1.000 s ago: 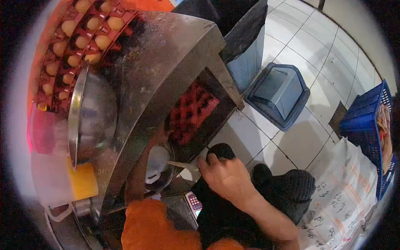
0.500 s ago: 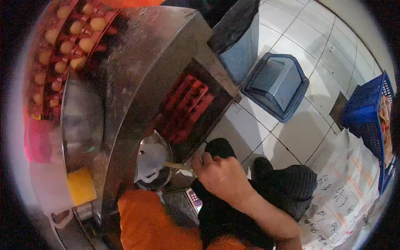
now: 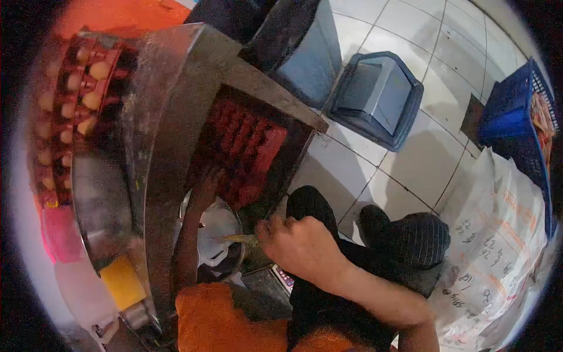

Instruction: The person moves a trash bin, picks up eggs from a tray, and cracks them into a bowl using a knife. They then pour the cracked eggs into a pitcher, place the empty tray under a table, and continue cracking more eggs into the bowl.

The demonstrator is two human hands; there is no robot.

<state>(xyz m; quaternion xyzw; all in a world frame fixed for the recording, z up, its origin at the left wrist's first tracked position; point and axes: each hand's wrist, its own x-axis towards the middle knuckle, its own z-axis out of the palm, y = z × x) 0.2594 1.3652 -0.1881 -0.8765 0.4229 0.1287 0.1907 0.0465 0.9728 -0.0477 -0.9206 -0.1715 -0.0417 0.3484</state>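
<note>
My right hand [image 3: 296,243] is closed in a fist around a thin, pale stick [image 3: 239,238], whose tip points left. Beneath that tip is a round metal bowl [image 3: 239,251] with a white plastic vessel [image 3: 211,230] in it, its handle loop toward me. My left hand [image 3: 211,178] reaches past the bowl into the shade under the counter, fingers stretched out dimly at the edge of the stacked red egg trays [image 3: 252,146].
The metal counter [image 3: 158,117] carries egg-filled trays [image 3: 76,100] and a yellow block [image 3: 122,283]. A blue bin [image 3: 311,58], its lid [image 3: 378,100], a white sack [image 3: 492,246] and a blue basket [image 3: 507,111] stand on the tiles. A keypad device [image 3: 282,278] lies near my leg.
My left arm has come into view, stretching over the bowl to the egg trays. My right hand keeps the stick, slightly further left. The camera view has shifted.
</note>
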